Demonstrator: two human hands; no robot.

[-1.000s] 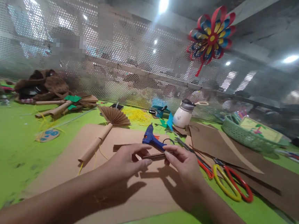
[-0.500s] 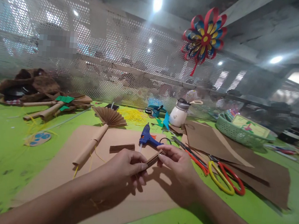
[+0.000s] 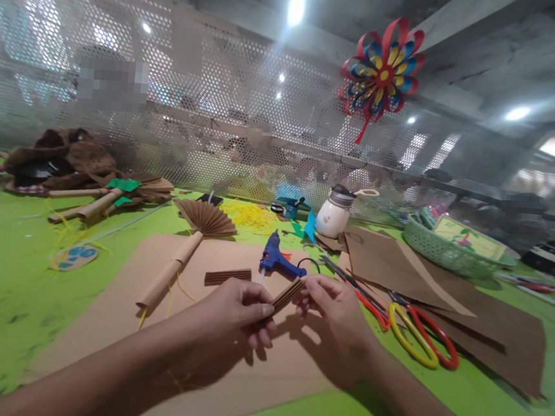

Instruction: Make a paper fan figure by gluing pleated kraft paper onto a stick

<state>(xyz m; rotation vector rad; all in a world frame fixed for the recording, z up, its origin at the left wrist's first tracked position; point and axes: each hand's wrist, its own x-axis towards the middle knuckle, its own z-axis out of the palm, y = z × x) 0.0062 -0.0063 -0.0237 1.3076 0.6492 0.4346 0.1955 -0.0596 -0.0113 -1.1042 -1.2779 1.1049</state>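
A short pleated strip of brown paper (image 3: 288, 297) is held slantwise over a large sheet of kraft paper (image 3: 146, 371). My left hand (image 3: 244, 305) pinches its lower end between thumb and fingers. At the upper end, my right hand (image 3: 330, 303) has its thumb and fingertips closed on the edge of the strip. A second pleated strip (image 3: 227, 277) lies flat just beyond my left hand. Behind both hands rests a blue glue gun (image 3: 276, 256). To the left is a rolled paper tube (image 3: 169, 273) with a pleated fan (image 3: 206, 218) at its top.
Scissors with red and yellow handles (image 3: 415, 333) and a second, orange-handled pair (image 3: 370, 307) lie at right, by brown paper sheets (image 3: 500, 324). Farther back stand a white jar (image 3: 334, 216), yellow shreds (image 3: 252, 216) and a green basket (image 3: 442, 248). Paper bundles (image 3: 108, 199) lie at left.
My right thumb and fingers have shifted outward to the strip's upper end, leaving more of it uncovered. The left hand keeps its pinch. The view has moved slightly.
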